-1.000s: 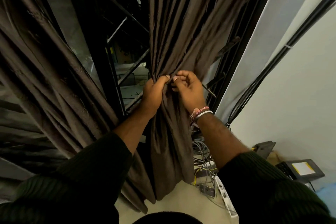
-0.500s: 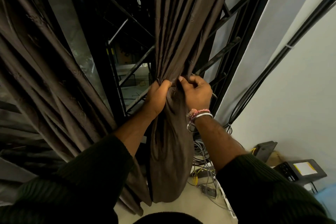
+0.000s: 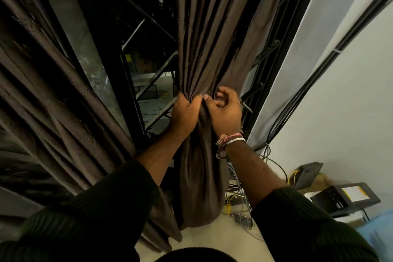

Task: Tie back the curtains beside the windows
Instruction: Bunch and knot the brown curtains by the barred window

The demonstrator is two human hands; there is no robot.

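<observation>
A dark brown curtain (image 3: 214,27) hangs in front of me, gathered into a tight bunch at mid height. Its lower part (image 3: 200,187) droops below my hands as a loose folded bulge. My left hand (image 3: 184,116) grips the gathered folds from the left. My right hand (image 3: 226,116) holds the bunch from the right, fingers curled over the cloth and thumb against the folds. A second brown curtain (image 3: 49,95) hangs at the left. No tie-back cord or strap shows.
Behind the curtains are a dark window (image 3: 140,27) and black metal bars (image 3: 155,78). Black cables (image 3: 319,70) run up the white wall at the right. Loose wires (image 3: 236,195) and dark boxes (image 3: 344,198) lie on the floor at the lower right.
The curtain has been gathered narrower and more of the window bars now show at its right. Both hands keep their hold; the right hand's fingers have shifted on the folds.
</observation>
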